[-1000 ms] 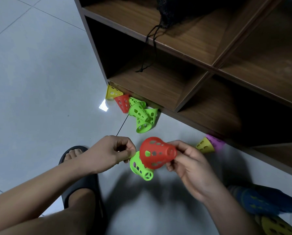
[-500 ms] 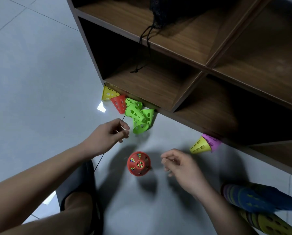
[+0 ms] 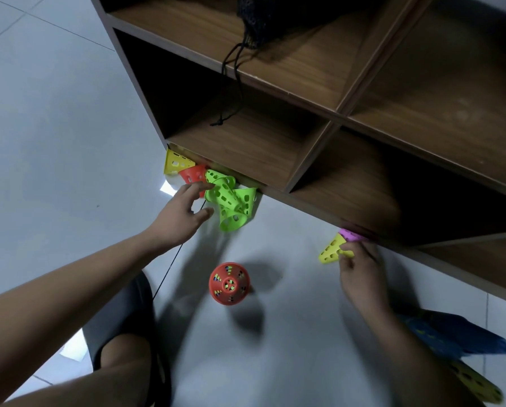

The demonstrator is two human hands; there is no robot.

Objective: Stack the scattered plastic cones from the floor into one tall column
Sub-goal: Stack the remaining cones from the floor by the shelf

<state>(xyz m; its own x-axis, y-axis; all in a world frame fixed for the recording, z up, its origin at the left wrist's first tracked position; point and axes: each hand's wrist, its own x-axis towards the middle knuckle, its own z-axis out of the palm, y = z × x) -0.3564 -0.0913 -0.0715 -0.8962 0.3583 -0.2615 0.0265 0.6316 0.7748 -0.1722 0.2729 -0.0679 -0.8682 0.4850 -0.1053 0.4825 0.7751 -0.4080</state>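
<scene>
Fingers [image 3: 194,188] of the left hand [image 3: 183,214] are spread open, their tips at the heap of green cones [image 3: 229,202] by the shelf [image 3: 246,148] foot. The red-topped stack [image 3: 229,284] stands upright on the floor [image 3: 40,142]. Further right, the right hand [image 3: 360,271] pinches a yellow cone [image 3: 329,250] lying beside a pink cone [image 3: 350,235].

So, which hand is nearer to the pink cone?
Right. The right hand pinches the yellow cone just beside the pink cone; the left hand is far to its left, by the green cones.
</scene>
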